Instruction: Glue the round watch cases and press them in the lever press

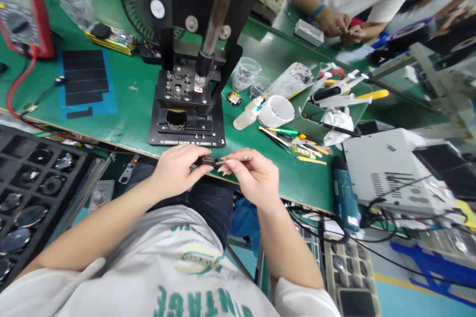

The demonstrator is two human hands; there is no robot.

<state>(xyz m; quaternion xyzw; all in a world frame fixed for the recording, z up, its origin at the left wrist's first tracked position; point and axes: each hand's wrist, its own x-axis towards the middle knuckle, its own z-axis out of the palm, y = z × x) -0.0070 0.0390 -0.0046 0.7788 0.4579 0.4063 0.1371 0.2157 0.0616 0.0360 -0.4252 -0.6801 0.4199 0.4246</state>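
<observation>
Left hand [174, 171]: narrow pinch, thumb and fingertips closed on a small dark component [207, 161], held just above the edge of the bench.

Right hand [256, 178]: narrow pinch on a slim metal tool [233, 160], perhaps tweezers, its tip meeting the component between the hands.

Handling: the component looks light, stiff and probably fragile, and it is small enough to slip. Its outer edges seem the safest hold; the fine detail is hidden by the fingers.

Ahead of the hands: a black press fixture [186, 134] stands on a green bench mat [126, 124].

Right of the hands: a white plastic cup [271, 111], a dropper bottle [247, 116], and a blue power tool [345, 193] lying near the bench edge.

Left of the hands: a black foam tray [22, 198] holds round glossy parts, below the bench edge.

Far ahead: a co-worker's hands [334, 25] work together across the bench.
</observation>
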